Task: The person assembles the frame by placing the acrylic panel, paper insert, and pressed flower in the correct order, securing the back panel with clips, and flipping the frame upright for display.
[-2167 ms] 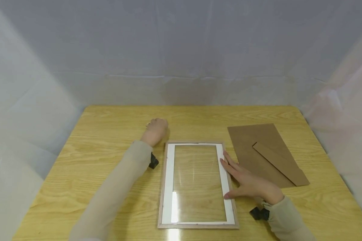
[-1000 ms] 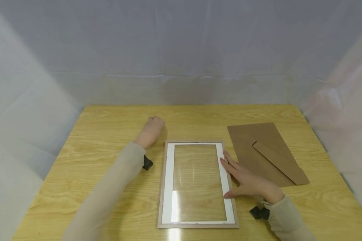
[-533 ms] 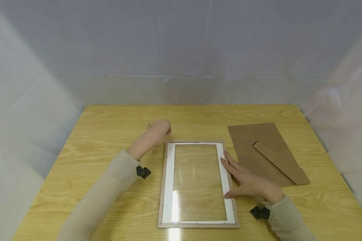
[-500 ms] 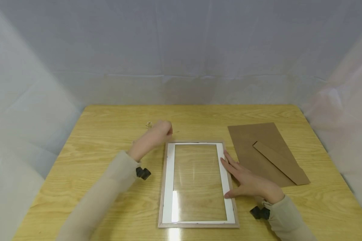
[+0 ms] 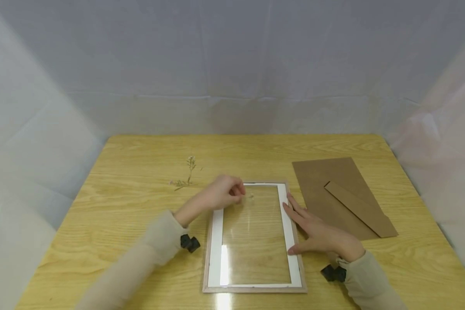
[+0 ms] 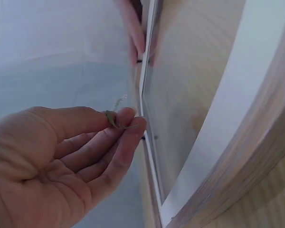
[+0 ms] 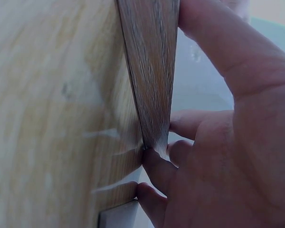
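Note:
A picture frame (image 5: 206,275) with a white border (image 5: 216,245) and a clear pane (image 5: 255,241) lies flat on the table. Over its upper left part, my left hand (image 5: 221,193) pinches a small dried flower sprig (image 6: 110,118) between thumb and fingertips. The sprig has a green leaf and a pale, thin tip. My right hand (image 5: 319,234) rests on the frame's right side with fingers spread, thumb and fingertips on the border. In the right wrist view, the frame's wooden edge (image 7: 154,71) runs beside the fingers, with the thumb above it.
More dried flower sprigs (image 5: 181,184) lie on the table (image 5: 131,206) left of the frame's top corner. To the right is a brown backing board (image 5: 319,181) with its stand leg (image 5: 360,211) on top. Pale sheeting (image 5: 232,64) hangs behind the table.
My left hand has moved right and nearer from the sprigs to above the frame, carrying one sprig. The sprigs left behind have come into view. My right hand has stayed put.

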### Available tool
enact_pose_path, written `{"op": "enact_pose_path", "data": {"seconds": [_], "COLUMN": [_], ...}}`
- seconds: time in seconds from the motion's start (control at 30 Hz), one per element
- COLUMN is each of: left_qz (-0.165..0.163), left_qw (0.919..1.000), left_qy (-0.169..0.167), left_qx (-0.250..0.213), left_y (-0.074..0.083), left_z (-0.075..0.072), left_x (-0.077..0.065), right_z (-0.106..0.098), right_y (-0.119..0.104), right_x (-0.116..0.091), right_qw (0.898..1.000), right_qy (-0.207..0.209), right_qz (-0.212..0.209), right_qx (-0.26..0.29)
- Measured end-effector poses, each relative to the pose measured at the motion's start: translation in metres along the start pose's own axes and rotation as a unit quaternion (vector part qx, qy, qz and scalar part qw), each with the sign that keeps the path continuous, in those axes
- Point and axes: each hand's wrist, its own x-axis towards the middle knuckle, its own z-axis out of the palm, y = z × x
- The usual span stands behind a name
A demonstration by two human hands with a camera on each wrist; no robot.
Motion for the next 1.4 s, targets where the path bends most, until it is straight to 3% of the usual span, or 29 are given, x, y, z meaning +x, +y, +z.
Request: {"op": "enact_pose_path", "data": {"seconds": [0.07,0.2,0.53,0.77,1.0,1.4], "left_qz": [0.012,0.007,-0.019,-0.024,-0.044,-0.066], "left_qw": [0.9999,0.9997,0.9996,0.9972,0.9862,0.9873], "left_qy": [-0.004,-0.014,0.014,0.035,0.041,0.028], "left_qx": [-0.006,-0.021,-0.012,0.062,0.154,0.142], "left_y": [-0.002,-0.005,-0.003,0.003,0.010,0.008], "left_z": [0.007,0.019,0.038,0.044,0.045,0.046], "left_x": [0.000,0.001,0.002,-0.001,-0.005,-0.005], "right_z": [0.000,0.000,-0.001,-0.001,0.000,0.000], "right_y": [0.000,0.000,-0.002,-0.002,-0.002,-0.001], "right_x": [0.000,0.000,0.000,0.000,-0.001,0.000], "right_qw": [1.000,1.000,1.000,1.000,1.000,1.000], "right_qy": [-0.002,-0.001,-0.004,-0.006,-0.003,-0.004], "right_qz": [0.001,0.002,0.009,0.013,0.008,0.012], "right_qx": [0.002,-0.003,-0.005,0.001,-0.003,-0.001]}}
